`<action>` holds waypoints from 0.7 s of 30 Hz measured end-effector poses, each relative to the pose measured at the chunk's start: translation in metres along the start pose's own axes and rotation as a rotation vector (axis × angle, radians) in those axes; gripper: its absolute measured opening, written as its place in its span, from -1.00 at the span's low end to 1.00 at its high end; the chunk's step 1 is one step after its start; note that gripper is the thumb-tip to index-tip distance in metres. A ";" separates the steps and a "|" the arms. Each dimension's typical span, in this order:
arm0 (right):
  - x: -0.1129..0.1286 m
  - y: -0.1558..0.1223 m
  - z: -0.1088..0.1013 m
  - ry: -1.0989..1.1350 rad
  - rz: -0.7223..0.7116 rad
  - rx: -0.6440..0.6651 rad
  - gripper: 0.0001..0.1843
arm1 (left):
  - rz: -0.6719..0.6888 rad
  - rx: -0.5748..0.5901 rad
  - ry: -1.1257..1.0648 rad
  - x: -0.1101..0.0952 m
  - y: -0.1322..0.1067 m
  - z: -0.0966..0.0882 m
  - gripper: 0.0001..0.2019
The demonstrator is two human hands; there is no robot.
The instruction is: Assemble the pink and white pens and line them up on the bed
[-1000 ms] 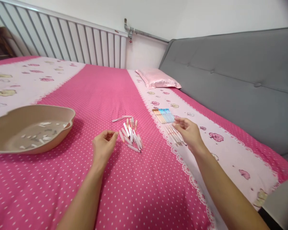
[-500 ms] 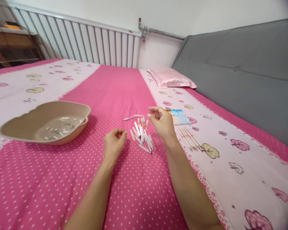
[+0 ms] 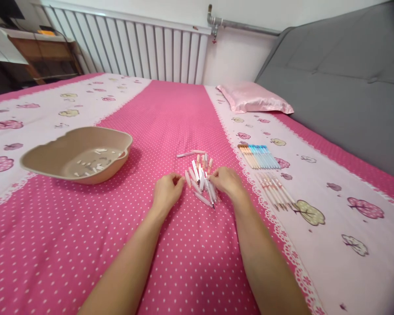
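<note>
Right hand [image 3: 226,183] fingers [image 3: 215,177] are curling onto the 3 o'clock edge of one loose pile of pens [image 3: 198,179], and it is unclear whether they are gripping a pen. The left hand [image 3: 167,192] is resting at 9 o'clock, fingertips pinched, contents unseen. The pens, too overlapped to count, are lying 11-to-5. Two pen rows, blue-orange [image 3: 258,156] and pink [image 3: 276,191], are lying at 3 o'clock, and one basin [image 3: 85,178] at 9, on the bed [image 3: 170,113].

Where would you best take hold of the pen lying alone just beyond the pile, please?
Pinch the lone pen at mid-barrel from above, thumb on the near side, finger on the far side. It lies flat and crosswise on the bedspread, seemingly clear of the pile, so both long sides look free.
</note>
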State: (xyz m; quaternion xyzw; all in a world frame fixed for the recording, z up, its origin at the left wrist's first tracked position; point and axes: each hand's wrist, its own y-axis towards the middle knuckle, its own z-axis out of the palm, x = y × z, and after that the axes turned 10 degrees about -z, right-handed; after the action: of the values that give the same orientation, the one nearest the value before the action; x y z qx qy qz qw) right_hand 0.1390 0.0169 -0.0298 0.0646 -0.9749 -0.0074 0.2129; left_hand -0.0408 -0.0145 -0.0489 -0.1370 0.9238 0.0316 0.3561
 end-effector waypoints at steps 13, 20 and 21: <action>-0.002 0.011 0.010 0.134 0.017 0.156 -0.74 | -0.087 -0.024 0.243 -0.011 0.006 0.016 -0.64; -0.002 0.013 0.014 0.202 0.018 0.153 -0.79 | -0.117 0.027 0.120 -0.011 0.007 0.014 -0.74; -0.003 0.014 0.015 0.212 0.019 0.148 -0.80 | -0.112 0.036 0.092 -0.011 0.007 0.014 -0.77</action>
State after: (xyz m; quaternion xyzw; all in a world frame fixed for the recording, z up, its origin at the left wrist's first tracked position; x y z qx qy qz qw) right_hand 0.1337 0.0307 -0.0439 0.0712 -0.9455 0.0735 0.3092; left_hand -0.0260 -0.0031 -0.0522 -0.1833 0.9306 -0.0112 0.3167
